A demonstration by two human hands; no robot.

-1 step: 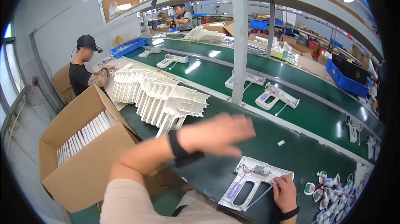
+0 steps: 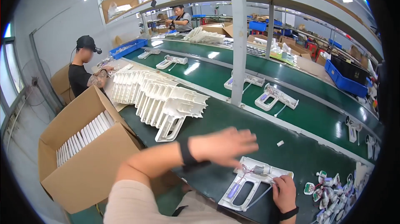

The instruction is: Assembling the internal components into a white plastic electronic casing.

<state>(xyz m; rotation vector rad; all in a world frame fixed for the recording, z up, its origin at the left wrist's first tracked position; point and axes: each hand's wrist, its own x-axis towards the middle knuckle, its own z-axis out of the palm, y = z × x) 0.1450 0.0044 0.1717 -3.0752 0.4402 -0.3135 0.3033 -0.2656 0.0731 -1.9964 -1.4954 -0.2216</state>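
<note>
On the dark green bench in front of me lies a white gun-shaped plastic housing half (image 2: 248, 182). Inside it are a silver motor (image 2: 261, 170), thin red wires (image 2: 246, 169) and a purple cylinder (image 2: 234, 189) in the handle; a grey cable (image 2: 259, 197) trails beside the grip. My right hand (image 2: 285, 191) has its fingers curled over the shell's right end, where the cable runs. Above the bench, just beyond the shell's upper left corner, my left hand (image 2: 225, 145) is stretched out flat with nothing in it, slightly blurred.
Nested white housing halves (image 2: 160, 99) lie left of centre. A cardboard box (image 2: 89, 153) holds more white parts. Motor assemblies with circuit boards (image 2: 329, 192) are heaped at right, and a small white piece (image 2: 280, 143) lies nearby. Beyond a post (image 2: 239, 36), a green conveyor (image 2: 208, 63) carries housings. A co-worker (image 2: 83, 68) sits at left.
My left hand has moved a little right and down, closer to the housing half. My right hand stays at the shell's end.
</note>
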